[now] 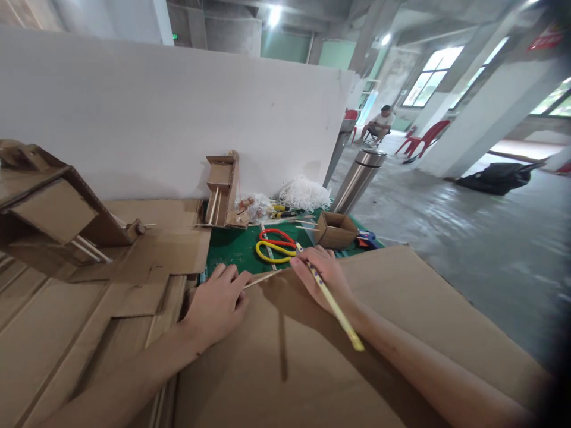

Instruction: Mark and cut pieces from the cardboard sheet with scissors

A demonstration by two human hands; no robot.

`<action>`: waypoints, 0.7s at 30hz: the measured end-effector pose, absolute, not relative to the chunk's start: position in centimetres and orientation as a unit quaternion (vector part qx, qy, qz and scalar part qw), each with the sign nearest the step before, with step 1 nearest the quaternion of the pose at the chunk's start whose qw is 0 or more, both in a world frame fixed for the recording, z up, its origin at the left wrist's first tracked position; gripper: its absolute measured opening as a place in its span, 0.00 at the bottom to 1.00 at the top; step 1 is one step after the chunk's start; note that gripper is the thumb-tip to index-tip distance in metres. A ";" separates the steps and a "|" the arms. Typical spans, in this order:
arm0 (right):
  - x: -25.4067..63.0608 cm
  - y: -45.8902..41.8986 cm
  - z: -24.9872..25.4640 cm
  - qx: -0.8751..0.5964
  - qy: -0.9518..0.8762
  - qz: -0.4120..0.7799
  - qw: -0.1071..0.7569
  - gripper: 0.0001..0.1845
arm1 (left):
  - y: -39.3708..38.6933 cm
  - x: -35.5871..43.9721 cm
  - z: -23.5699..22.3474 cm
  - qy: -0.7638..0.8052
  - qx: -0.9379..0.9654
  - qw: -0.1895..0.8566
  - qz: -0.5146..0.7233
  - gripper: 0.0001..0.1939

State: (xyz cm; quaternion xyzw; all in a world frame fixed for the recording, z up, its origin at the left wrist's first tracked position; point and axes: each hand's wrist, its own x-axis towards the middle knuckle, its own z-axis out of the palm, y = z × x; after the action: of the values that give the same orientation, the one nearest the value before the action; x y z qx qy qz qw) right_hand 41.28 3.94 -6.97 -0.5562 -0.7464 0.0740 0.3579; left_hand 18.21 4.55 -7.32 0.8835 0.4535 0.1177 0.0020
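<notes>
A large sheet of brown cardboard lies in front of me. My left hand rests on its far edge with fingers curled, pinning a thin wooden stick against the edge. My right hand is closed round a yellow pencil, its tip near the stick at the cardboard's far edge.
Beyond the sheet a green cutting mat carries red and yellow scissors, a small cardboard box and white string. Cardboard models stand at the left and centre. A steel flask stands to the right. A person sits far off.
</notes>
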 end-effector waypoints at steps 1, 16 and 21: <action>41.2 3.7 -6.8 -0.562 -0.729 0.099 0.378 0.21 | 4.6 18.2 -7.3 0.455 0.883 0.004 0.120 0.12; 40.0 5.0 -6.8 -0.569 -0.527 0.436 0.456 0.27 | 4.6 18.1 -7.4 0.453 0.881 -0.005 0.133 0.09; 40.1 4.9 -6.4 -0.596 -0.523 0.434 0.429 0.26 | 4.6 18.1 -7.4 0.452 0.879 -0.009 0.153 0.08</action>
State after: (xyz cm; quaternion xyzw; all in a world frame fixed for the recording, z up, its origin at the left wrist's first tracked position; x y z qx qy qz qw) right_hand 40.07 4.95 -6.41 -0.5957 -0.5225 0.4339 0.4288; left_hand 18.10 4.59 -7.41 0.8787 0.4521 0.1529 -0.0091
